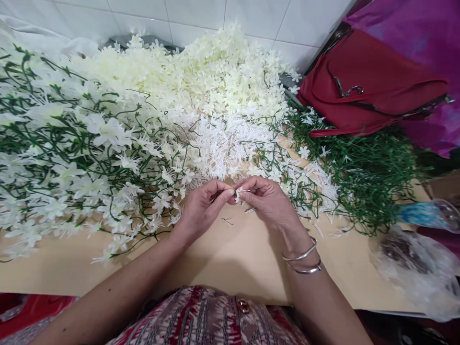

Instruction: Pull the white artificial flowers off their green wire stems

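Observation:
Over the front middle of the table, both hands meet at their fingertips. My left hand (204,210) is closed in a pinch on a small green stem, of which only a bit shows. A small white artificial flower (238,192) is pinched by my right hand (271,200), right against the left fingertips. Behind the hands spreads a pile of thin white stamens (230,141). Loose green stems with small white flowers (275,170) lie just beyond my right hand. A few tiny stamen bits (227,220) rest on the table below the hands.
Finished-looking white flowers on green stems (108,134) heap up at left. Cream petals (215,72) are piled against the tiled wall (201,17). At right are green stems (362,182), a red handbag (370,81), a blue-labelled bottle (419,212) and a clear plastic bag (420,273) on the table (237,258).

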Demonstrator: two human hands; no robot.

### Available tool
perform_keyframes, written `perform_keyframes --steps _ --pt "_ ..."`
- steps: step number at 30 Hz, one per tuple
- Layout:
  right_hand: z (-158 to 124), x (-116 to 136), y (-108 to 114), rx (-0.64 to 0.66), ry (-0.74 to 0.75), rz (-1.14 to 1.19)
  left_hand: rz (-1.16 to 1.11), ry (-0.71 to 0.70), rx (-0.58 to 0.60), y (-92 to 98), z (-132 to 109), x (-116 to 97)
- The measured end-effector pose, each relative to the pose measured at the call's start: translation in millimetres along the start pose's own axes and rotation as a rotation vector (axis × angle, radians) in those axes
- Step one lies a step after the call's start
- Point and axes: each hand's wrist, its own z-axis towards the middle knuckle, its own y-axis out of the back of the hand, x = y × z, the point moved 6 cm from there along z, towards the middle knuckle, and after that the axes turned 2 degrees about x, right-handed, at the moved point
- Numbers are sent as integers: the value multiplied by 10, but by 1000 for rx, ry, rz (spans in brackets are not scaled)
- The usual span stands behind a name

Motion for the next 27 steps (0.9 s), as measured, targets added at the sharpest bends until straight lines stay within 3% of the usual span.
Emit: perform_keyframes --steps 8,19,27 --pt "15 -30 -2 -65 16 -18 8 15 19 16 16 19" --pt "22 0 -41 -58 18 -53 74 17 -18 10 1 51" --pt "-17 120 35 -62 1 28 -71 -22 -57 21 28 -81"
